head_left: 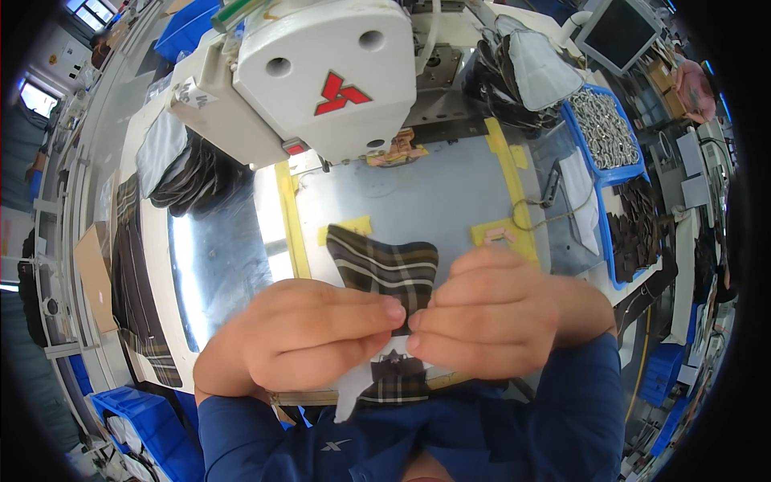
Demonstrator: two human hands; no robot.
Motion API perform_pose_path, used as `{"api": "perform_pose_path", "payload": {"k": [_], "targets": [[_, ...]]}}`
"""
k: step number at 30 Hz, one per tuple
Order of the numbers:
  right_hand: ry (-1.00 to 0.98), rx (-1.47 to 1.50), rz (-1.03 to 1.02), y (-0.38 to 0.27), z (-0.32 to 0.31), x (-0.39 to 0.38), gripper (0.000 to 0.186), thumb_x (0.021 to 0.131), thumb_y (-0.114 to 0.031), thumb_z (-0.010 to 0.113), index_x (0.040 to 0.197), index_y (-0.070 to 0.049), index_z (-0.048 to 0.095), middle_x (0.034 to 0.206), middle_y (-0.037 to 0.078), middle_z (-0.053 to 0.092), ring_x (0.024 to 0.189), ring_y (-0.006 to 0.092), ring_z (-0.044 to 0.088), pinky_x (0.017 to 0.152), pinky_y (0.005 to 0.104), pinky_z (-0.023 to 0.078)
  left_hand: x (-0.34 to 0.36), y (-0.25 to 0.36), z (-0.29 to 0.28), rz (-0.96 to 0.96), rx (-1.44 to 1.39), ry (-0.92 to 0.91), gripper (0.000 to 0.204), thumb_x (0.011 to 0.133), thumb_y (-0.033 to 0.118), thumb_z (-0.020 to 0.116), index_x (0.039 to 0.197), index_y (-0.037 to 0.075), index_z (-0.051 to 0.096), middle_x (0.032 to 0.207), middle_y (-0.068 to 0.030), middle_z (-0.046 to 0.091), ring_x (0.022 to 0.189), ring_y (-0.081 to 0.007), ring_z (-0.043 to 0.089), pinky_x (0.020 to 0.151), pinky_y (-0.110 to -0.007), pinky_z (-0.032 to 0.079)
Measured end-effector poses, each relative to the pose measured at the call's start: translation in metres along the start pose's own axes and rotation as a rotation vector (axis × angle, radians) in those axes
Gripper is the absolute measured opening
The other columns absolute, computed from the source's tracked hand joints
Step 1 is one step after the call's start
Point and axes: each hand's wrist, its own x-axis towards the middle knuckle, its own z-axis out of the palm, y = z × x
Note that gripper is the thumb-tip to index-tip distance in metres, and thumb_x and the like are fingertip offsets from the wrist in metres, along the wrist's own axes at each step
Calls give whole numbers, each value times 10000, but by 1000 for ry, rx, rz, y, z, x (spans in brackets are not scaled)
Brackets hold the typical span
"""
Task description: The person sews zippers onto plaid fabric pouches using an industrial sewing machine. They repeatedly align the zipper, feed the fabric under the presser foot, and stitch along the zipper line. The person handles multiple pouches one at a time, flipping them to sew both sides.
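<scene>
Both my hands meet over a plaid fabric piece (389, 261) in dark brown, tan and white, low in the middle of the head view. My left hand (317, 329) is closed, its thumb and fingertips pinching the fabric from the left. From the right, my right hand (486, 317) pinches it too, fingertips almost touching those of the left. Below the hands, close to my body, shows more plaid fabric with a dark tab (399, 367) and a small metal piece on it. White cloth (349, 392) hangs beside it. What lies between the fingertips is partly hidden.
A large white sewing machine head (321, 88) stands over the metal plate (377, 193), marked with yellow tape. Fabric stacks lie left (189, 169) and at the back right (518, 68). Blue bins at right hold silver metal hardware (604, 128) and brown fabric tabs (637, 221).
</scene>
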Motion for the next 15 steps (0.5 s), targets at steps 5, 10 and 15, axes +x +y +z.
{"api": "perform_pose_path", "payload": {"k": [5, 10, 15], "targets": [[70, -82, -22, 2, -1, -1, 119, 836, -88, 757, 925, -10, 757, 924, 83, 719, 810, 211, 665, 673, 333, 521, 5, -5, -2, -16, -195, -29, 314, 814, 248, 926, 968, 19, 776, 1085, -174, 780, 888, -350, 799, 753, -384, 662], [53, -151, -35, -1, -2, -2, 86, 861, -59, 769, 945, -46, 785, 942, 68, 771, 828, 190, 677, 702, 309, 514, -1, -6, 13, 91, -30, 46, 252, 893, 128, 857, 1082, -25, 789, 1120, -184, 771, 981, -317, 785, 776, -368, 654], [63, -80, -41, 2, 6, -3, 90, 826, -64, 727, 893, -4, 730, 892, 90, 686, 787, 221, 666, 667, 351, 534, -6, -11, 8, 128, 35, 7, 190, 908, 79, 824, 1073, -10, 795, 1081, -175, 783, 991, -304, 787, 780, -340, 644]]}}
